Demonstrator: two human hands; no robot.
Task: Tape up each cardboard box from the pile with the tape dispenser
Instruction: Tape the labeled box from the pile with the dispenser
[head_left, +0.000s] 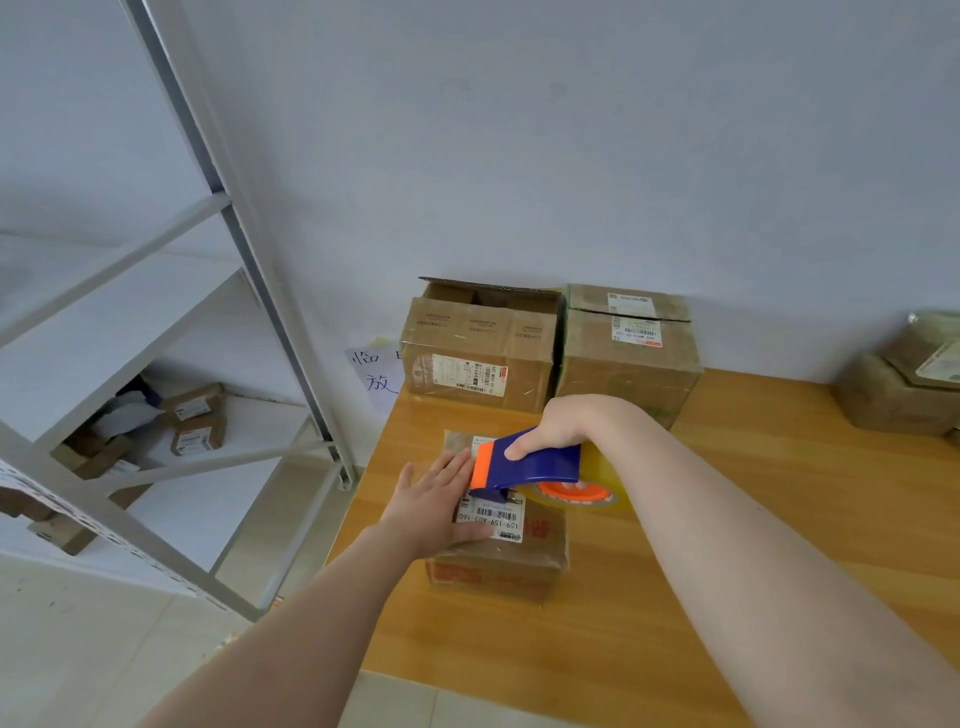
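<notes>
- Brown cardboard box (498, 564) sits on the yellow wooden table (519, 665), near the table's left edge and close to the person.
- The left hand (441, 504) lies flat on top of this box. Its fingers are straight and a little spread, and the palm partly covers a white label (501, 517).
- The right hand (561, 423) grips the blue and orange tape dispenser (524, 462). The fingers curl over its top and the thumb presses on its side.
- The tape dispenser is over the top of the box, with its orange end just beside the left fingertips.
- A tape roll (587, 493) with an orange middle sits in the dispenser.
- Two bigger boxes stand side by side at the back of the table, by the wall. The open-flap box (478, 358) is on the left and the shut box (628, 358) is on the right.
- A wrapped parcel (898, 389) rests at the far right.
- A grey metal shelf (208, 171) stands to the left, with small boxes (197, 421) on it.
</notes>
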